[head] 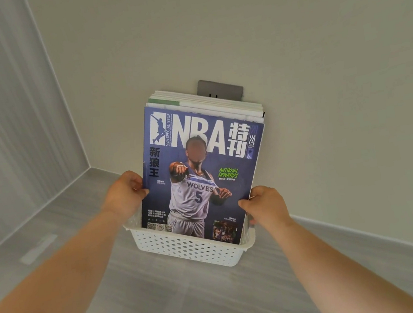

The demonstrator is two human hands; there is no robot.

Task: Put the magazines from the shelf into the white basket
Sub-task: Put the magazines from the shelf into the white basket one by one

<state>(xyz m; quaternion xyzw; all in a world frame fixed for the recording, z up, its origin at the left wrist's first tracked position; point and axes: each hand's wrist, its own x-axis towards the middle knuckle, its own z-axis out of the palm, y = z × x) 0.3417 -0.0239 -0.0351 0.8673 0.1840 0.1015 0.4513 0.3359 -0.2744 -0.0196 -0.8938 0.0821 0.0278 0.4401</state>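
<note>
A white perforated basket (186, 248) stands on the grey floor against the wall. Several magazines (219, 102) stand upright in it, leaning back on the wall. The front one is a blue basketball magazine (202, 172) with its lower edge inside the basket. My left hand (126, 193) grips its left edge, thumb on the cover. My right hand (264, 205) grips its lower right edge. The shelf is out of view.
A dark grey wall socket (220, 89) shows just behind the tops of the magazines. A pale ribbed wall panel (7, 130) closes off the left side and meets the back wall at a corner. A white baseboard (368, 237) runs along the wall at right.
</note>
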